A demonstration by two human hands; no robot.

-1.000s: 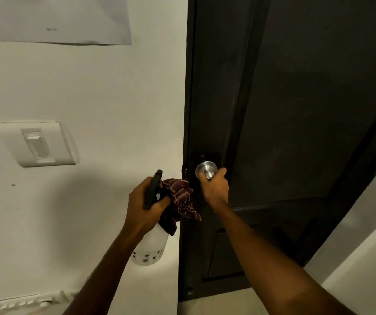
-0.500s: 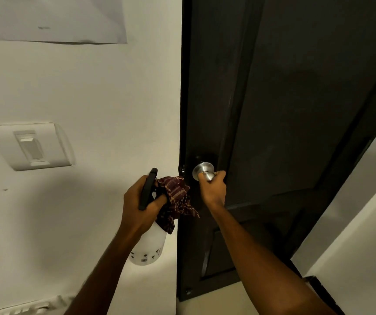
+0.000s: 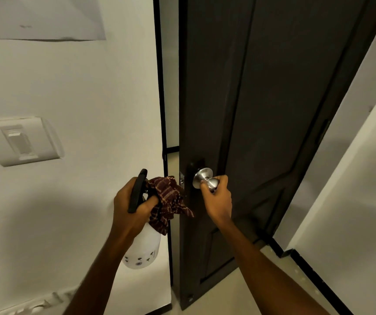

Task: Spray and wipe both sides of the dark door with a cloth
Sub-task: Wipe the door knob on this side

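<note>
Right hand (image 3: 216, 198): fingers wrapped round steel door knob (image 3: 205, 181). Left hand (image 3: 132, 208): fingers clenched on spray bottle (image 3: 142, 248) plus checked cloth (image 3: 169, 201). Best practice: swing dark door (image 3: 262, 110) wide, steady grip, bottle clear of frame.

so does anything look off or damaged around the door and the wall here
Nothing is spilled or broken. The light switch plate looks skewed on the wall, though that may be the wide lens. The door stands ajar, with the right hand on the knob, and the left hand holds the spray bottle and cloth.
</note>
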